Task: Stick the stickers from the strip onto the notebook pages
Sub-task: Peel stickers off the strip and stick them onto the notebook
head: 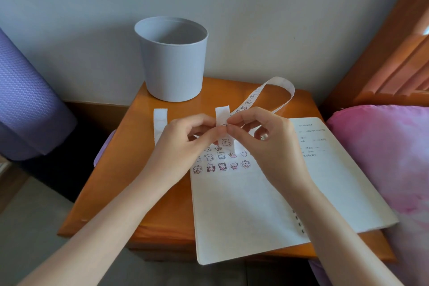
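An open notebook [243,211] lies on a small wooden table [148,193]. Its left page carries rows of small cartoon animal stickers [221,166] near the top. A long white sticker strip [253,96] loops up behind my hands and curls back down. My left hand [185,144] pinches the strip just above the page, where one bear sticker [225,142] shows. My right hand [262,139] pinches at the strip's edge right beside my left fingertips, over the page's top. The strip's far end hangs behind my right hand, hidden.
A grey plastic bucket [171,60] stands at the table's back. A spent white backing strip [159,123] lies on the table to the left. A purple rolled mat [25,104] leans at far left, a pink pillow [383,153] at right.
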Demonstrator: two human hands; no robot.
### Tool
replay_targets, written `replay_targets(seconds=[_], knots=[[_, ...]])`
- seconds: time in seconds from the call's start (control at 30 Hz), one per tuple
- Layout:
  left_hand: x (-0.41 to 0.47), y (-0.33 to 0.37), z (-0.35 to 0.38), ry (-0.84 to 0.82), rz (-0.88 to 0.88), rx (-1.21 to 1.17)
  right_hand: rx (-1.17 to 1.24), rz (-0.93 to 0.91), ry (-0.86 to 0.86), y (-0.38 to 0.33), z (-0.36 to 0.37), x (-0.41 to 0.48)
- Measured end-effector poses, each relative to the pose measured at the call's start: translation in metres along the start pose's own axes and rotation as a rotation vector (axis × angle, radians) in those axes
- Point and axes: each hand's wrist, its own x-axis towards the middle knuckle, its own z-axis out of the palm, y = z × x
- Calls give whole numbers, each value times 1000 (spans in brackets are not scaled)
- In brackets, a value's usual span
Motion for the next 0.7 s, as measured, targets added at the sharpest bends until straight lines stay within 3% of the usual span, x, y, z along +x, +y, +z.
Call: replay_targets(seconds=[0.37, 0.7], knots=[[-1, 5, -2, -3, 28, -33, 38, 2, 30, -1, -1, 0], [-3, 6, 0, 5, 16, -37, -86, -44, -5, 0, -2, 0]])
